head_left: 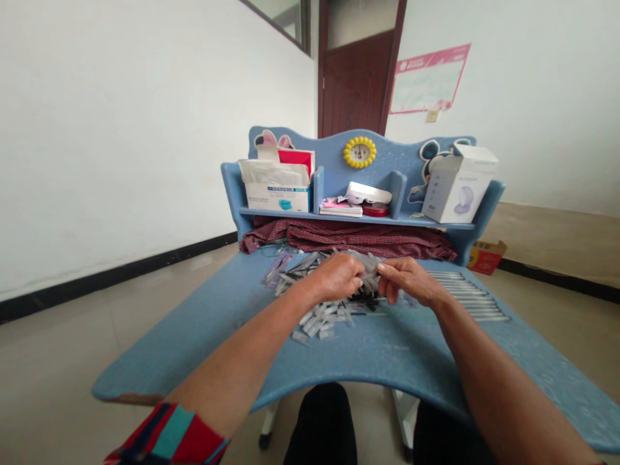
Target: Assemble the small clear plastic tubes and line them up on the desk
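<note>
A heap of several small grey and black strips (320, 310) lies in the middle of the blue desk (203, 336). Above the heap my left hand (336, 276) is curled shut around a bunch of these strips. Just to its right, my right hand (409, 279) pinches the end of the same bunch, fingertips nearly touching the left hand. A neat row of several pale strips (467, 296) lies side by side on the desk to the right of my right hand.
A red checked cloth (349, 237) lies under the desk's shelf (358, 218). On the shelf stand a mask box (277, 187), papers and a red tin (375, 208), and a white carton (458, 184). A cardboard box (487, 256) sits on the floor at the right.
</note>
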{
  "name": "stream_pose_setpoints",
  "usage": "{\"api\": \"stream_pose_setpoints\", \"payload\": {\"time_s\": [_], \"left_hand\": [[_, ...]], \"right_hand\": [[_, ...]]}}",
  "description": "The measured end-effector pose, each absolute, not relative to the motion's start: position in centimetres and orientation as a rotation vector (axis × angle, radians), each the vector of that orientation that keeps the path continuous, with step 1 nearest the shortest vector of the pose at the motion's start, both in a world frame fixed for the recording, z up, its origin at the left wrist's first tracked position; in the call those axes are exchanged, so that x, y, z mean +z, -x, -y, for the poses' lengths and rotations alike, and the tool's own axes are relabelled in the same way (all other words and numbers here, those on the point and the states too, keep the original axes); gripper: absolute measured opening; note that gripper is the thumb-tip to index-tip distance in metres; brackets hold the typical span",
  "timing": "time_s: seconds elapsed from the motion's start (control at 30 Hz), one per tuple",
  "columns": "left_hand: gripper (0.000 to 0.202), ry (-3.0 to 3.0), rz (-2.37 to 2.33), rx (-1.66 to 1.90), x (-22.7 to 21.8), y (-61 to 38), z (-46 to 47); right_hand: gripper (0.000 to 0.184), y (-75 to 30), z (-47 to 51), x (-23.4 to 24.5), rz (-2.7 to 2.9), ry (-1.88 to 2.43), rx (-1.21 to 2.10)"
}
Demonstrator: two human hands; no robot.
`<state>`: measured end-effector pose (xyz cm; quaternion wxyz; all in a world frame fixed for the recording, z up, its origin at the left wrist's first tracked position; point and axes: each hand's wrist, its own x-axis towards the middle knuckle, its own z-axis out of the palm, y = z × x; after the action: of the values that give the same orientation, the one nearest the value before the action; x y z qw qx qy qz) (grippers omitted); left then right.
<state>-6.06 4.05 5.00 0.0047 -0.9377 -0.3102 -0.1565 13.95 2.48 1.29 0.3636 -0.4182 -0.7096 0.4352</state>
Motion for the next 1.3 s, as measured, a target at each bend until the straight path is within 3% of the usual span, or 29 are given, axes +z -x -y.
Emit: {"api": "stream_pose_setpoints", "payload": {"time_s": [0.17, 0.33, 0.53, 0.67, 0.83, 0.97, 1.3], "left_hand": [[0.013, 2.927, 0.97, -0.476, 5.0, 6.02, -3.98], [0.012, 2.915, 0.972, -0.427, 4.9, 6.04, -3.95], [0.013, 2.885, 0.996, -0.402, 5.09, 6.02, -3.79], [0.013, 2.897, 1.004, -0.388, 5.12, 5.96, -3.64], [0.012, 2.874, 1.03, -0.403, 5.07, 5.94, -3.71], [0.013, 2.88, 1.025, -0.383, 5.04, 5.97, -3.75], [0.015, 2.876, 1.02, -0.319, 5.09, 5.95, -3.58]], "right_hand": [[0.038, -13.71, -2.35, 1.33, 1.776, 1.024, 1.109], [0.054, -13.49, -2.34, 1.21, 1.844, 1.119, 1.033], [0.04, -13.7, -2.38, 1.33, 1.792, 1.038, 1.035], [0.052, -13.54, -2.4, 1.28, 1.829, 1.13, 0.984], [0.043, -13.72, -2.48, 1.28, 1.821, 1.087, 1.021], [0.052, -13.72, -2.4, 1.32, 1.87, 1.143, 0.987], [0.051, -13.69, -2.41, 1.24, 1.847, 1.143, 0.988]]}}
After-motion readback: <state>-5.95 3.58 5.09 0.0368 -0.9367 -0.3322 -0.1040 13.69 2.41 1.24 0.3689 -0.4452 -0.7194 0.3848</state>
